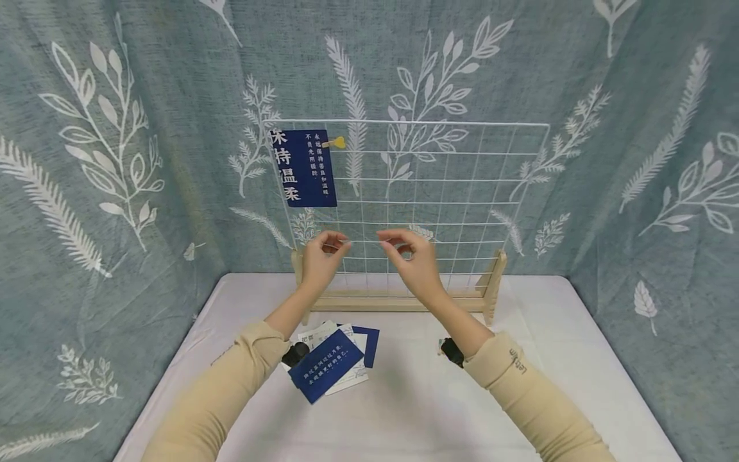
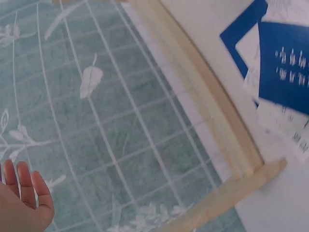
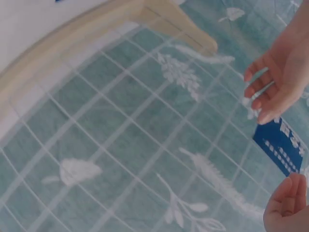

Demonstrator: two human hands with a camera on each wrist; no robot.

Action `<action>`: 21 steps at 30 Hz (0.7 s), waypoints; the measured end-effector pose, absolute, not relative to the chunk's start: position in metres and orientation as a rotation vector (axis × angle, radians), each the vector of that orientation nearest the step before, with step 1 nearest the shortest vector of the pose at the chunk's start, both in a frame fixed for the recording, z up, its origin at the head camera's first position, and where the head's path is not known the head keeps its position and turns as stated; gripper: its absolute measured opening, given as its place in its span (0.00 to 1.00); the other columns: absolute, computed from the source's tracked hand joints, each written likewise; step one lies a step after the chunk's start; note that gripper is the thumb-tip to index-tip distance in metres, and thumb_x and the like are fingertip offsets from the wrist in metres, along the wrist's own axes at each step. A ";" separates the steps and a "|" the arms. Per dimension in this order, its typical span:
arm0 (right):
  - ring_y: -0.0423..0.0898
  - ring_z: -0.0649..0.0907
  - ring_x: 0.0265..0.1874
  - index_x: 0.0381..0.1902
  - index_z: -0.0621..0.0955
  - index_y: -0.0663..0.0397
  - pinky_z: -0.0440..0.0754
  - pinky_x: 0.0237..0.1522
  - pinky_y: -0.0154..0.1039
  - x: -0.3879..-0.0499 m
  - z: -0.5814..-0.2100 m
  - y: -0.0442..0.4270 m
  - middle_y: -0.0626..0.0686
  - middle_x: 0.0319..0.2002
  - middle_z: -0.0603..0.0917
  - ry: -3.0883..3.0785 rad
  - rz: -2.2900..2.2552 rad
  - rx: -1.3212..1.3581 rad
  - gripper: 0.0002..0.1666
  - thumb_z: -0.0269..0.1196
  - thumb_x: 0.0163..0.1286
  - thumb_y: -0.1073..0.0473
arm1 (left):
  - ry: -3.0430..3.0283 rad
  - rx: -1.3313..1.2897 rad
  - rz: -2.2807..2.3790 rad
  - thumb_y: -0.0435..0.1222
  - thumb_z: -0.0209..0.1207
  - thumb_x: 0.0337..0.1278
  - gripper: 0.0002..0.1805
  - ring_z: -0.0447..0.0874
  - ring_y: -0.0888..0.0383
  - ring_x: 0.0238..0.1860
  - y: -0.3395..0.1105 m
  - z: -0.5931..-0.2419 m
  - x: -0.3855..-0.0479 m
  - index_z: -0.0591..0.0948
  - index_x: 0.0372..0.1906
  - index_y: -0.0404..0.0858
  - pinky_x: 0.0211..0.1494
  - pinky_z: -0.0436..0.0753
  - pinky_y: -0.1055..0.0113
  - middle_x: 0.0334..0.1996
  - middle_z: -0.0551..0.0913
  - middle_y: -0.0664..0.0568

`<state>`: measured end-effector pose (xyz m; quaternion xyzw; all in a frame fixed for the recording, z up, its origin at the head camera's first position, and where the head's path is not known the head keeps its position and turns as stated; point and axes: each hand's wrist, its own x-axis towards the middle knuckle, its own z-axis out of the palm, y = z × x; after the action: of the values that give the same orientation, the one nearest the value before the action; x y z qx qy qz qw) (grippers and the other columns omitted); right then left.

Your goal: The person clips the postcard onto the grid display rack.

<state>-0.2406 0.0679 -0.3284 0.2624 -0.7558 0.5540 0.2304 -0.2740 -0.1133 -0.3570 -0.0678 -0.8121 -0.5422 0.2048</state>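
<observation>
My left hand (image 1: 323, 256) and right hand (image 1: 412, 260) are raised before a white wire grid (image 1: 427, 202), a gap between them. Their fingers are loosely bent, and I see nothing held in either. In the right wrist view, my left hand (image 3: 275, 79) and right hand (image 3: 287, 205) both appear; the left wrist view has my left hand (image 2: 26, 198) at its lower left. A dark blue card (image 1: 306, 170) with white characters hangs at the grid's upper left. At its right edge sits a wooden clip with a yellow heart (image 1: 335, 142).
A wooden stand (image 1: 398, 303) supports the grid on the white-covered table (image 1: 416, 410). Overlapping blue and white cards (image 1: 329, 366) lie near my left forearm. Black devices (image 1: 297, 353) show beside both forearms. Behind the grid hangs a leaf-patterned curtain (image 1: 190, 64).
</observation>
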 end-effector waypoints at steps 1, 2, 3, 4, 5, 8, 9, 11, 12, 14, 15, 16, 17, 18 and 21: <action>0.56 0.82 0.39 0.42 0.81 0.70 0.78 0.38 0.31 -0.239 -0.333 0.068 0.64 0.42 0.85 -2.079 1.542 0.715 0.10 0.59 0.65 0.70 | -2.271 -0.192 -1.519 0.32 0.63 0.56 0.10 0.79 0.46 0.36 -0.112 -0.361 -0.272 0.80 0.39 0.29 0.41 0.75 0.75 0.34 0.82 0.36; 0.56 0.82 0.39 0.42 0.81 0.70 0.78 0.38 0.30 -0.238 -0.338 0.069 0.64 0.43 0.85 -2.081 1.560 0.704 0.10 0.59 0.65 0.70 | -2.275 -0.197 -1.531 0.32 0.63 0.56 0.10 0.79 0.46 0.36 -0.110 -0.364 -0.271 0.80 0.39 0.29 0.40 0.75 0.75 0.34 0.82 0.36; 0.56 0.82 0.39 0.42 0.81 0.70 0.78 0.38 0.30 -0.237 -0.342 0.069 0.64 0.43 0.85 -2.082 1.575 0.697 0.10 0.58 0.65 0.69 | -2.272 -0.204 -1.540 0.32 0.63 0.55 0.10 0.79 0.46 0.36 -0.108 -0.366 -0.269 0.80 0.39 0.28 0.40 0.75 0.76 0.34 0.82 0.36; 0.57 0.82 0.39 0.42 0.81 0.70 0.78 0.39 0.30 -0.236 -0.345 0.070 0.64 0.43 0.85 -2.085 1.590 0.689 0.10 0.58 0.66 0.69 | -2.274 -0.208 -1.550 0.32 0.63 0.55 0.10 0.79 0.47 0.36 -0.107 -0.369 -0.268 0.80 0.39 0.28 0.40 0.75 0.77 0.35 0.82 0.36; 0.57 0.82 0.39 0.43 0.81 0.69 0.78 0.39 0.29 -0.235 -0.349 0.070 0.64 0.43 0.85 -2.089 1.606 0.683 0.10 0.58 0.66 0.69 | -2.274 -0.217 -1.550 0.32 0.63 0.55 0.10 0.79 0.47 0.36 -0.106 -0.372 -0.267 0.80 0.39 0.28 0.40 0.75 0.77 0.35 0.82 0.36; 0.57 0.82 0.41 0.43 0.81 0.68 0.78 0.40 0.29 -0.232 -0.357 0.072 0.64 0.43 0.85 -2.105 1.630 0.664 0.10 0.58 0.66 0.68 | -2.271 -0.225 -1.578 0.32 0.63 0.54 0.11 0.78 0.52 0.34 -0.104 -0.381 -0.263 0.80 0.40 0.28 0.38 0.75 0.78 0.35 0.82 0.37; 0.57 0.82 0.41 0.43 0.81 0.69 0.78 0.40 0.29 -0.231 -0.360 0.073 0.64 0.43 0.85 -2.111 1.635 0.655 0.10 0.58 0.66 0.68 | -2.270 -0.227 -1.584 0.31 0.64 0.54 0.11 0.78 0.54 0.34 -0.103 -0.383 -0.262 0.80 0.40 0.28 0.38 0.75 0.78 0.35 0.82 0.37; 0.57 0.82 0.42 0.44 0.81 0.68 0.78 0.40 0.29 -0.228 -0.365 0.075 0.63 0.43 0.85 -2.122 1.652 0.631 0.11 0.58 0.67 0.67 | -2.275 -0.231 -1.601 0.31 0.64 0.54 0.11 0.78 0.55 0.34 -0.101 -0.389 -0.259 0.79 0.40 0.28 0.37 0.76 0.77 0.35 0.82 0.37; 0.57 0.82 0.42 0.43 0.81 0.68 0.78 0.41 0.29 -0.227 -0.369 0.075 0.63 0.43 0.85 -2.127 1.659 0.616 0.11 0.58 0.67 0.67 | -2.279 -0.229 -1.614 0.31 0.63 0.54 0.11 0.78 0.55 0.34 -0.100 -0.391 -0.258 0.79 0.40 0.28 0.38 0.76 0.77 0.35 0.82 0.37; 0.57 0.82 0.42 0.43 0.81 0.68 0.78 0.41 0.29 -0.225 -0.375 0.076 0.63 0.43 0.85 -2.135 1.689 0.583 0.10 0.59 0.67 0.66 | -2.295 -0.221 -1.638 0.31 0.63 0.54 0.11 0.79 0.53 0.36 -0.098 -0.395 -0.254 0.80 0.41 0.28 0.38 0.76 0.75 0.36 0.82 0.37; 0.57 0.82 0.43 0.43 0.81 0.68 0.78 0.41 0.29 -0.223 -0.378 0.076 0.63 0.43 0.85 -2.140 1.702 0.570 0.10 0.59 0.67 0.66 | -2.308 -0.218 -1.653 0.32 0.63 0.54 0.12 0.79 0.51 0.37 -0.097 -0.397 -0.253 0.80 0.42 0.29 0.39 0.77 0.75 0.37 0.82 0.37; 0.57 0.82 0.43 0.43 0.82 0.67 0.78 0.42 0.29 -0.222 -0.381 0.076 0.63 0.43 0.85 -2.146 1.716 0.556 0.10 0.59 0.67 0.66 | -2.323 -0.215 -1.669 0.32 0.63 0.55 0.12 0.79 0.49 0.38 -0.096 -0.399 -0.251 0.80 0.42 0.29 0.39 0.77 0.74 0.38 0.82 0.37; 0.57 0.82 0.43 0.43 0.82 0.67 0.78 0.42 0.29 -0.221 -0.384 0.076 0.62 0.43 0.85 -2.153 1.725 0.545 0.10 0.59 0.67 0.66 | -2.342 -0.214 -1.677 0.32 0.63 0.55 0.12 0.79 0.48 0.39 -0.095 -0.401 -0.249 0.80 0.43 0.30 0.39 0.77 0.73 0.39 0.82 0.37; 0.56 0.82 0.43 0.42 0.82 0.66 0.78 0.42 0.29 -0.220 -0.386 0.076 0.62 0.43 0.85 -2.159 1.733 0.535 0.10 0.59 0.67 0.65 | -2.356 -0.217 -1.686 0.32 0.62 0.56 0.12 0.79 0.47 0.40 -0.094 -0.404 -0.248 0.80 0.44 0.30 0.39 0.77 0.73 0.39 0.82 0.37; 0.56 0.82 0.43 0.42 0.82 0.66 0.79 0.42 0.29 -0.217 -0.393 0.076 0.62 0.43 0.85 -2.167 1.747 0.515 0.10 0.59 0.66 0.66 | -2.392 -0.260 -1.692 0.32 0.61 0.57 0.13 0.79 0.45 0.42 -0.091 -0.411 -0.245 0.79 0.46 0.30 0.39 0.77 0.72 0.41 0.82 0.37</action>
<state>-0.2166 0.0758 -0.3929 0.1796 -0.7563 0.6098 0.1548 -0.2449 -0.0910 -0.4114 -0.0878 -0.8091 -0.5724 0.0999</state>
